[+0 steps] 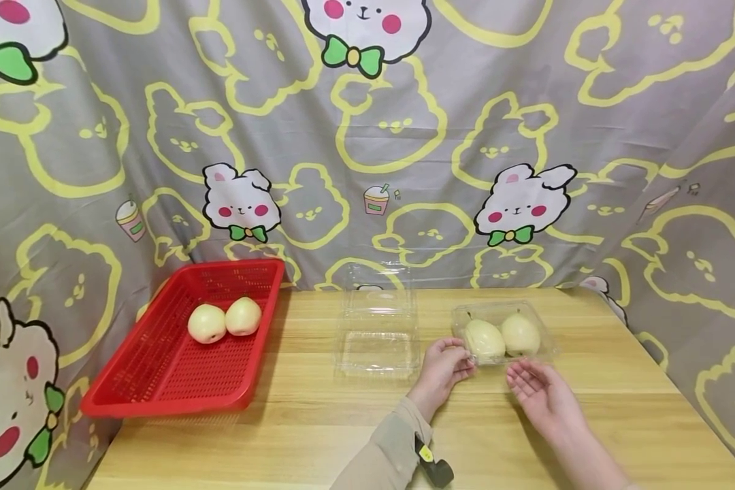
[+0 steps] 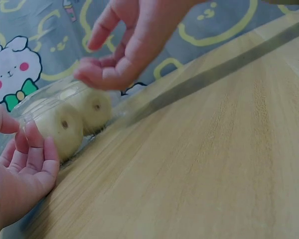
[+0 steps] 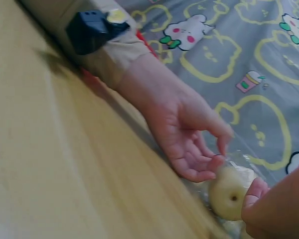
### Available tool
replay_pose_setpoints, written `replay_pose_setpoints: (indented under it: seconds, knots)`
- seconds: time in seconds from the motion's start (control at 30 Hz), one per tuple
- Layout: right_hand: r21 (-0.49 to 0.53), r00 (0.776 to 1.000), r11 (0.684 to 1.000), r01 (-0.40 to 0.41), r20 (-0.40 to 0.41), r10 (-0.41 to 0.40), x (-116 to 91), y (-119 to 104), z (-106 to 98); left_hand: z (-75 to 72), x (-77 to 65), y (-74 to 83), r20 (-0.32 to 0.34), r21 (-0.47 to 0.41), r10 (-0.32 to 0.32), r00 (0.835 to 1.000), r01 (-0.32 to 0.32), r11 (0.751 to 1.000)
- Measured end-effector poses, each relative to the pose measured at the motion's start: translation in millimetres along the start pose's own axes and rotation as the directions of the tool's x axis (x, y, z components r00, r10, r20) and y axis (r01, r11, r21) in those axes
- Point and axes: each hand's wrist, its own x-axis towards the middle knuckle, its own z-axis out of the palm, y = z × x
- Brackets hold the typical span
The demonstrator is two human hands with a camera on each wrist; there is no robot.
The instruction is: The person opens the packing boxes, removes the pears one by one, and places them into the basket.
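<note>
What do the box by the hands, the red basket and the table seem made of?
Box: apparently thin, glossy clear plastic; see-through walls with glints. Basket: likely moulded plastic, slightly shiny, with regular perforations. Table: smooth wood or printed laminate; the visible grain fits both.

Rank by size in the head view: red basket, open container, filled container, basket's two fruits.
1. Red basket
2. Open container
3. Filled container
4. Basket's left fruit, right fruit: too alike to rank

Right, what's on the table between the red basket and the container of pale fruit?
In the head view, an open, clear container lies between the red basket and the filled container; the left hand is at the latter's near corner.
</note>
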Motion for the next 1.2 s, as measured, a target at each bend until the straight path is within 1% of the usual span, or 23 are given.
replay_pose_setpoints:
  seconds: [0.1,0.2,0.4,0.6,0.77,1.07,1.2]
  knots:
    - [-0.023,0.998,0.999,-0.036,-0.047,0.035,1,6,3,-0.2,1.5,-0.6,-0.004,0.0,0.001,1.0,0.0,1.0]
    - [-0.015,0.998,0.999,-0.048,-0.052,0.047,1,9,6,-0.9,2.6,-1.4,-0.001,0.0,0.001,1.0,-0.001,1.0]
    - [0.022,0.998,0.997,-0.069,0.002,0.069,0,12,9,-1.7,2.2,-0.9,0.011,-0.003,0.005,1.0,-0.005,1.0]
    - [0.053,0.996,0.996,-0.066,0.067,0.062,1,16,8,-2.4,1.3,1.2,0.034,0.006,0.013,0.999,-0.013,1.0]
    - [0.06,0.995,0.997,-0.057,0.083,0.052,3,19,10,-3.0,0.2,3.3,0.032,0.014,0.011,0.999,-0.011,1.0]
    - [-0.004,0.997,0.999,-0.044,0.062,0.044,6,24,14,-1.8,-1.7,6.2,0.026,0.022,-0.002,1.0,0.002,1.0]
    - [-0.076,0.998,0.997,-0.014,0.06,0.019,8,23,14,-0.6,-3.1,6.1,0.02,0.016,-0.026,0.999,0.026,1.0]
